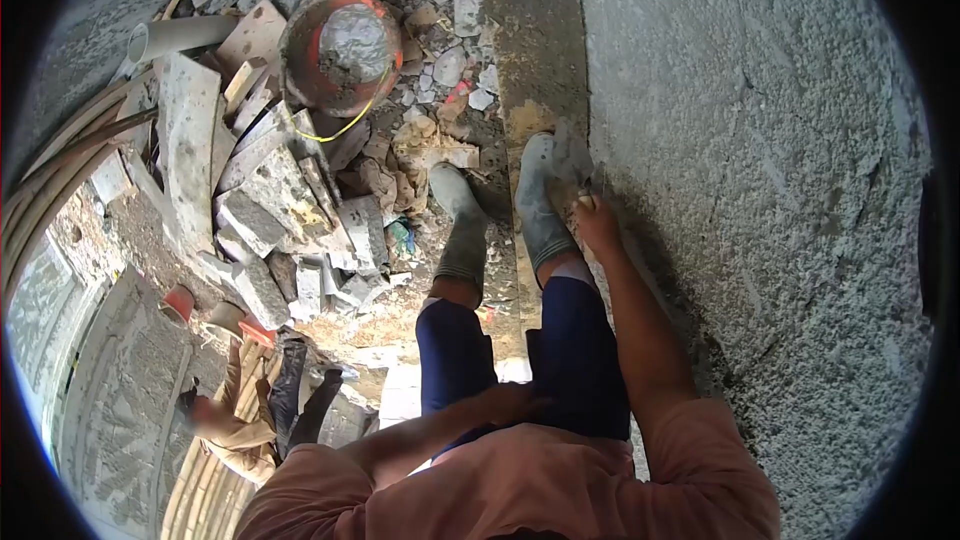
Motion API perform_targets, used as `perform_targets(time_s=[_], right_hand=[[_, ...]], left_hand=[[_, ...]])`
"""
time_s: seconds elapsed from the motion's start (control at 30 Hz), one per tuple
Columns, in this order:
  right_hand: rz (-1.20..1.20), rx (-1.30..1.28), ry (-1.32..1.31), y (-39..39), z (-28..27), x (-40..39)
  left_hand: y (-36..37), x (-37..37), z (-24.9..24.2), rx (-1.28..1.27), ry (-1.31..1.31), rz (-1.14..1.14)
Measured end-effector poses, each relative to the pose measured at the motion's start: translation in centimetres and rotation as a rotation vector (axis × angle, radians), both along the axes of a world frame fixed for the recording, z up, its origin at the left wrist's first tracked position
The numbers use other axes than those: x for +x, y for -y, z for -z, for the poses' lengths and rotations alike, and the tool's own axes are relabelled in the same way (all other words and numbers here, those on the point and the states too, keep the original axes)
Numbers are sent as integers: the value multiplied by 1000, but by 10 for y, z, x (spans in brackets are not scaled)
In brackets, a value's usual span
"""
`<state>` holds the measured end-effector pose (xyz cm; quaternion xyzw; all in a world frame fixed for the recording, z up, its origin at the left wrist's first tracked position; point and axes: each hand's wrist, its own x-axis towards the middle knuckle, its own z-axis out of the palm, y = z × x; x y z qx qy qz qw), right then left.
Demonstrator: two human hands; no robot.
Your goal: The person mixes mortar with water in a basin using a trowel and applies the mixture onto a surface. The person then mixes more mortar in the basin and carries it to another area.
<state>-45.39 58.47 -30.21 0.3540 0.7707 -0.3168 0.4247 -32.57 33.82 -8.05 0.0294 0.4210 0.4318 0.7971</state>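
My right hand (597,223) is closed around the handle of a trowel (572,152). The grey blade is held beside my right boot (538,165), close to the rough plastered wall (760,200). Across my dark blue shorts lies my left hand (512,402), its fingers laid out over the thigh and slightly blurred; nothing shows in it. Ahead of my left boot (457,195) is a round bucket (300,70) with an orange-red inside, a yellow handle and wet grey material in it.
Broken slabs and rubble (290,190) are heaped to the left, with a pipe (180,37) behind them. A concrete strip (535,30) runs along the wall's foot. At lower left, another person (238,435) is near bamboo poles (215,485) and an orange-red container (178,304).
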Motion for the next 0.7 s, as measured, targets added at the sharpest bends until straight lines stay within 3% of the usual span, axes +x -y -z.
perform_targets(time_s=[0.13,0.23,0.27,0.33,0.43,0.5,0.57,0.6,0.63,0.7], right_hand=[[-35,-110,68,14,-32,-26],[-138,-155,-23,2,-26,-29],[-80,-233,6,23,-43,-30],[106,-297,13,30,-72,-57],[269,-298,92,59,-110,-74],[260,-319,44,63,-122,-66],[246,-308,6,67,-138,-63],[236,-286,-7,69,-150,-64],[232,-265,-28,73,-156,-66],[219,-245,-77,66,-158,-64]], left_hand=[[-5,35,-32,42,98,-112],[9,98,-55,70,38,-414],[28,98,-52,298,-314,-457],[24,89,-57,158,-204,-487],[40,27,-70,40,174,-467],[51,56,-36,68,-122,-601],[107,-13,-36,-242,40,-711],[140,-24,-11,-419,-93,-821],[176,-29,10,-708,-401,-1009],[253,-30,95,-1165,-885,-1076]])
